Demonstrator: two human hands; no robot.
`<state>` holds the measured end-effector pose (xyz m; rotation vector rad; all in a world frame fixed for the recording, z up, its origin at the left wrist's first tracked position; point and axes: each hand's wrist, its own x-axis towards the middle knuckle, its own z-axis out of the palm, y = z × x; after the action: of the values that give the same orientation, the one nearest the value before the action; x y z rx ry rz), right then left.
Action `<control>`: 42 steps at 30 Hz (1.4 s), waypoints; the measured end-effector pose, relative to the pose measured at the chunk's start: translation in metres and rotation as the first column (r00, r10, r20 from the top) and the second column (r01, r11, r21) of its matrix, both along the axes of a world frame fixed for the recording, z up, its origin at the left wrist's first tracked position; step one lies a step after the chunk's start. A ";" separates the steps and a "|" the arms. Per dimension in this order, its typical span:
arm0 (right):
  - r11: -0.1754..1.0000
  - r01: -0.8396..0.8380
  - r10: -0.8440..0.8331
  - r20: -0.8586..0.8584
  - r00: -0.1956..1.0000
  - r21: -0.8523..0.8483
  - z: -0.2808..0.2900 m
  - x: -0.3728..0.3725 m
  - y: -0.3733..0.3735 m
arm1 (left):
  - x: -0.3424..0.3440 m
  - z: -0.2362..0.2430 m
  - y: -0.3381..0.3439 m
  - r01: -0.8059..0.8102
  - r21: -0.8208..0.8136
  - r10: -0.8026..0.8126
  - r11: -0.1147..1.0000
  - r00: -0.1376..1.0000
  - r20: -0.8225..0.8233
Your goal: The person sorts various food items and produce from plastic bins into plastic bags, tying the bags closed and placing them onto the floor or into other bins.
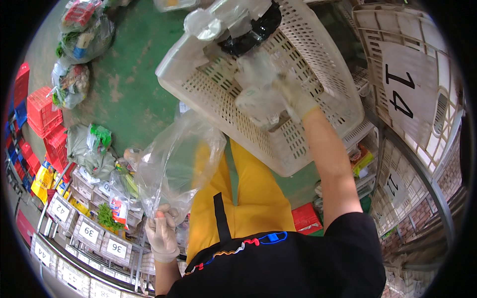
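black shirt (293,256) fills the near view; beyond it, my gloved left hand (163,232) pinches the gathered end of a clear bag (174,161). the bag's long axis runs up and right from those fingers to the basket's (198,93) near left edge; my left hand is nearer. inside the basket my blurred right hand (295,97) meets a translucent bundle (254,102), grip impossible to tell; black plastic (258,31) drapes the far edge.

A black, short-sleeved top (293,268) is being worn above yellow trousers (266,201), along which a black strap (222,216) is running. A cord (252,242) in red, white, orange and blue is lying along the top's hem. The left glove (163,242) and the blurred right glove (299,100) are appearing pale.
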<state>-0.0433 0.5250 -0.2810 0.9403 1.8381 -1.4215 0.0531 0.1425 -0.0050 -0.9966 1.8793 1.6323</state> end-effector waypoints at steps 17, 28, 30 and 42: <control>-0.086 -0.669 -0.032 -0.669 0.742 -0.738 0.317 0.004 -0.087 | -0.033 0.066 0.016 -0.016 0.679 0.109 0.734 0.989 -0.095; 0.166 0.773 -0.747 0.435 0.504 -0.612 0.281 0.085 -0.199 | -0.003 0.094 -0.060 0.341 0.933 0.060 -0.113 0.940 -0.336; -0.002 0.790 -0.876 0.382 0.295 -0.613 0.277 0.039 -0.176 | -0.063 0.089 0.006 0.430 0.679 0.027 -0.595 0.855 -0.518; 0.664 0.736 -0.734 0.299 0.610 0.130 -0.021 0.088 0.019 | -0.145 -0.024 0.223 0.451 0.544 -0.400 0.707 0.890 -0.218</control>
<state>0.0450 0.5444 -0.3023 1.9636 1.2059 -1.5700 -0.0914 0.3659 -0.0286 -0.2052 1.3531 1.7921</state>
